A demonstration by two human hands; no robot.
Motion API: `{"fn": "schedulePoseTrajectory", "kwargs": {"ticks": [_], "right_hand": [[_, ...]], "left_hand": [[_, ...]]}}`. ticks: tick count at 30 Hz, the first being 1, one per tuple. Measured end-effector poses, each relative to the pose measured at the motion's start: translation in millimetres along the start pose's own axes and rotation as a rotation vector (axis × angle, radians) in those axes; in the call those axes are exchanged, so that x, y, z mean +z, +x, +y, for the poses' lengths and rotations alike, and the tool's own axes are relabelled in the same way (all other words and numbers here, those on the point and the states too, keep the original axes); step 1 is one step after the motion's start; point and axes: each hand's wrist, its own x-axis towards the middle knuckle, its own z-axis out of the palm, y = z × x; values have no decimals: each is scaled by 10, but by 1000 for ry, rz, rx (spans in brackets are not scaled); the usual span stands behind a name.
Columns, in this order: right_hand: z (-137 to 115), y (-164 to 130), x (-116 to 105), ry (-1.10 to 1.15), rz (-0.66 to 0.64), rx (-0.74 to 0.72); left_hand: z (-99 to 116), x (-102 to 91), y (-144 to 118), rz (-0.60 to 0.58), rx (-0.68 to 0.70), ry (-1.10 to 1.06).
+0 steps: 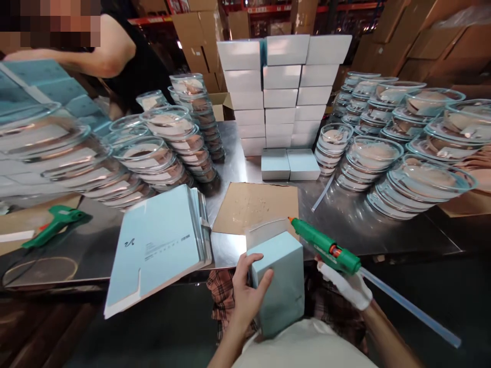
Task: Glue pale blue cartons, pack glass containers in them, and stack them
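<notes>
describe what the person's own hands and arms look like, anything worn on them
The left hand is bare, with a bare forearm and no sleeve in view. The right hand wears a white cloth glove or wrap over the fingers; its forearm past the wrist is bare too. No watch or rings show.

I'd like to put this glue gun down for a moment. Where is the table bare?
Bare metal lies right of the brown cardboard sheet, before the right-hand glass bowl stacks. A narrow strip runs between the flat box pile and the cardboard. Bowl stacks crowd the left; white boxes fill the back.
</notes>
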Motion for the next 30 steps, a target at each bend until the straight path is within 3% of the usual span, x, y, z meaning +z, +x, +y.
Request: {"fn": "schedulePoseTrajectory", "kwargs": {"ticks": [5,9,13,17,19,21,23,27,30], "right_hand": [[-127,516,158,369,-158,329],[-170,922,257,308,-203,394],[-189,952,76,133,-155,387],[-372,757,96,82,-50,182],[-469,693,234,158,-192,99],[-510,669,355,286,-372,117],[-493,662,390,372,-452,126],[-423,616,231,329,-612,-213],[-447,564,118,163,-702,-421]], "left_hand": [[-48,-92,38,43,-37,-77],[1,-99,55,43,-70,-140],[3,-99,52,56,-95,-154],[1,-49,61,-11,-102,-187],[15,-1,55,-66,-91,-199],[28,51,39,-98,-91,-217],[28,98,26,-84,-120,-294],[-3,161,50,-27,-148,-595],[-21,159,101,-67,-91,-637]]}}
